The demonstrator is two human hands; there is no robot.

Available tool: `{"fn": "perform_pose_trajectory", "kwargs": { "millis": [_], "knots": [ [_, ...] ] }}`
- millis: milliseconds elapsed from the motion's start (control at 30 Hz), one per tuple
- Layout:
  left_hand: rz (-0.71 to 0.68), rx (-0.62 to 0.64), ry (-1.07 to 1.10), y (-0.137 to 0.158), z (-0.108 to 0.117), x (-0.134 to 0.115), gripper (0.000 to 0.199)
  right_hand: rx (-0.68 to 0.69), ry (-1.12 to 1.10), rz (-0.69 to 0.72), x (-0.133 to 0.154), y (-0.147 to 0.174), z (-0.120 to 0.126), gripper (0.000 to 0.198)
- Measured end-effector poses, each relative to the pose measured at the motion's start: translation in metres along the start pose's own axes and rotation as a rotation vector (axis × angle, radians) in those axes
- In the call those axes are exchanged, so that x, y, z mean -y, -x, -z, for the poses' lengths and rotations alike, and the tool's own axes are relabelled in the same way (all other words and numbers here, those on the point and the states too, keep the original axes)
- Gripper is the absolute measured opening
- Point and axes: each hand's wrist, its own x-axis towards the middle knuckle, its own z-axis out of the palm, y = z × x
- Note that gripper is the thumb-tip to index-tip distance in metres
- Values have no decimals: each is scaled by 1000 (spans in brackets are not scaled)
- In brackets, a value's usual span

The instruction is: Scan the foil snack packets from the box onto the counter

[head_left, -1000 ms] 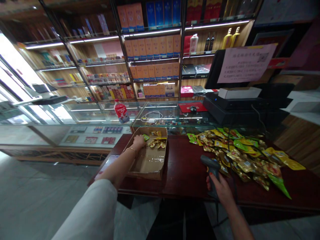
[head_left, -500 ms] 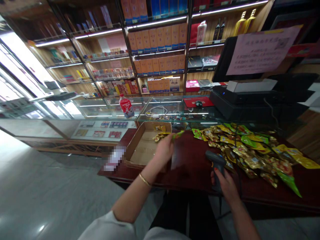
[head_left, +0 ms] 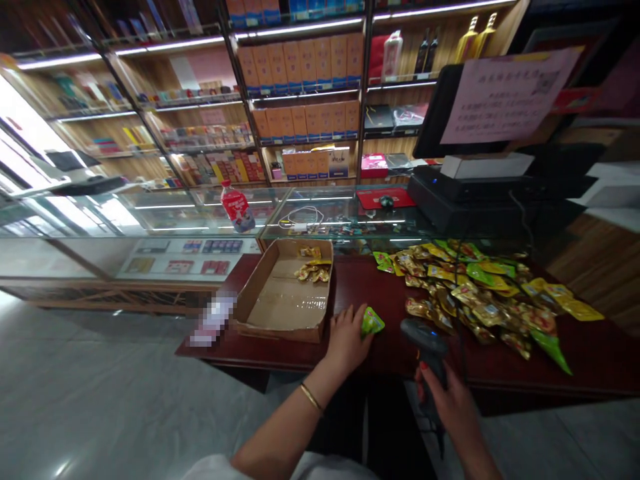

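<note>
My left hand (head_left: 349,339) is low over the dark red table, its fingers closed on the edge of a small green snack packet (head_left: 371,321). My right hand (head_left: 440,383) is wrapped round the handle of a black barcode scanner (head_left: 424,339), whose head points left toward the packet. Left of my left hand is a shallow cardboard box (head_left: 280,331) with several gold packets (head_left: 313,272) in its far right corner. Beyond the scanner, a heap of gold, yellow and green snack packets (head_left: 475,300) spreads over the right side of the table.
A glass display counter (head_left: 345,230) adjoins the table's far side, bearing a red bottle (head_left: 237,208), a white cable (head_left: 305,217) and a mouse on a red pad (head_left: 367,198). A monitor (head_left: 435,120) stands behind the heap. The scanner's cord (head_left: 457,293) runs past the packets.
My left hand has moved from above the box's right edge down and to the right, with the green packet in it. The scanner remains in my right hand, and a blue light now shows on it.
</note>
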Motion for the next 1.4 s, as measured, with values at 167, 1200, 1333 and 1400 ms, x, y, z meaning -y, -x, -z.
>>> {"fn": "perform_pose_trajectory", "kwargs": {
  "millis": [167,1200,1333,1400],
  "knots": [
    [-28,28,168,-8,-15,5,68,1,112,-32,-5,26,8,56],
    [116,-168,899,-12,-20,26,69,16,-37,-43,27,43,-3,55],
    [117,-173,887,-13,-21,28,70,9,-43,-36,32,48,-5,53],
    [115,-171,879,-13,-22,28,69,9,-46,-29,33,49,-5,51]
  ]
}}
